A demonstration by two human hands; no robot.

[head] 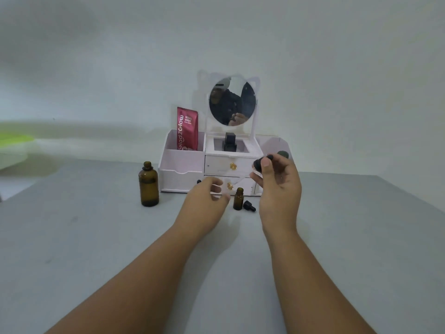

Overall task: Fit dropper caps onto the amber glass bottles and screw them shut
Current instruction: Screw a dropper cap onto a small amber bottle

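A large amber bottle (148, 184) stands uncapped on the grey table, left of centre. A small amber bottle (238, 199), also uncapped, stands between my hands, with a small black dropper cap (249, 206) lying on its side just to its right. My right hand (279, 184) is raised above them and pinches a large black dropper cap (261, 163), whose clear glass pipette slants down to the left. My left hand (207, 201) pinches the lower end of that pipette with curled fingers.
A white cosmetic organiser (183, 165) with drawers and a round mirror (232, 101) stands against the wall behind the bottles. It holds a red sachet (187, 128) and a black item (230, 142). A green-and-white object (14, 145) lies at the far left.
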